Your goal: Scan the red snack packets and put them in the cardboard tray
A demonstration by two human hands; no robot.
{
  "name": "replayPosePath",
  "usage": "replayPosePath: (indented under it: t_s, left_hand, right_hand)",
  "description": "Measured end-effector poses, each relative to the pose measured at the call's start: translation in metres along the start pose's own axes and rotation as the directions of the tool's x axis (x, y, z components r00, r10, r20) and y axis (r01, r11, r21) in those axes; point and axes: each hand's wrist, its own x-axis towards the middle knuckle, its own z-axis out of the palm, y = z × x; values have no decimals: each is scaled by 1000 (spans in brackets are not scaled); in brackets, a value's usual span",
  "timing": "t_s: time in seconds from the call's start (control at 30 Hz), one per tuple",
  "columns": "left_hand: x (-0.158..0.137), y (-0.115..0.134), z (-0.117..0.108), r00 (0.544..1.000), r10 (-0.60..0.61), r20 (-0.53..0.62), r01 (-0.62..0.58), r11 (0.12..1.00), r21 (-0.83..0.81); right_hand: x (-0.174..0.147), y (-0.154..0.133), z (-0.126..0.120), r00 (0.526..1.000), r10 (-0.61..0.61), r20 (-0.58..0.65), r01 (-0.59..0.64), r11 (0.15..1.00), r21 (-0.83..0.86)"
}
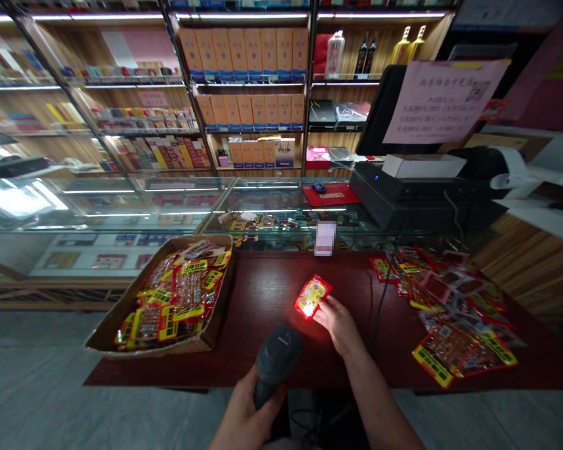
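The left hand (248,406) is wrapped round the grip of a scanner (280,351), its head pointing away from the body; whether a trigger is pressed cannot be seen. The right hand (338,322) pinches a packet (312,296) by its near right corner, over the middle of the table (263,275). That edge hold leaves most of the packet's face uncovered, and the packet sits just ahead of the scanner, apart from it, probably so the light falls on it: a bright patch shows at its lower edge.

To the left, a box (201,342) has walls that keep many packets together. To the right, a loose pile (460,287) spreads without walls, well apart from the box, likely so the two lots don't mix.
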Motion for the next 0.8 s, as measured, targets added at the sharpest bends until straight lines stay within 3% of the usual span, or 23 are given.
replayPosePath:
  t_s: [0.1, 0.2, 0.3, 0.4, 0.53, 0.6, 0.63, 0.7, 0.73, 0.8]
  left_hand:
    - [-4, 7, 0, 998, 50, 41, -52, 997, 52]
    - [-5, 1, -1, 1000, -2, 22, 1, 1000, 21]
    - [-5, -8, -5, 998, -64, -22, 62, 997, -48]
    - [-6, -17, -13, 992, -80, -102, 71, 994, -86]
    - [-9, -22, -21, 976, -76, -203, 55, 993, -106]
    - [-11, -22, -23, 973, -60, -224, 39, 994, -99]
    - [-12, -22, -23, 974, -60, -220, 40, 995, -92]
    - [-13, -23, -23, 978, -65, -197, 51, 996, -73]
    - [-12, -24, -23, 980, -61, -190, 50, 997, -63]
    - [-9, -27, -21, 979, -45, -198, 38, 998, -43]
  right_hand:
    - [-4, -3, 4, 1000, -21, 3, 22, 1000, -20]
    - [-7, -5, 14, 1000, -15, 26, 16, 999, -33]
    - [-4, -4, 42, 995, 18, 100, -12, 998, -63]
    - [7, -6, 100, 959, 58, 276, -35, 996, -88]
    - [19, -14, 200, 833, 70, 549, -22, 995, -93]
    - [23, -14, 236, 798, 93, 595, 20, 983, -180]
    - [25, -12, 245, 803, 94, 589, 57, 971, -232]
    - [29, -5, 239, 838, 32, 545, 170, 934, -315]
    - [30, -2, 224, 857, -35, 515, 247, 903, -350]
    - [29, 1, 172, 874, -213, 437, 416, 793, -444]
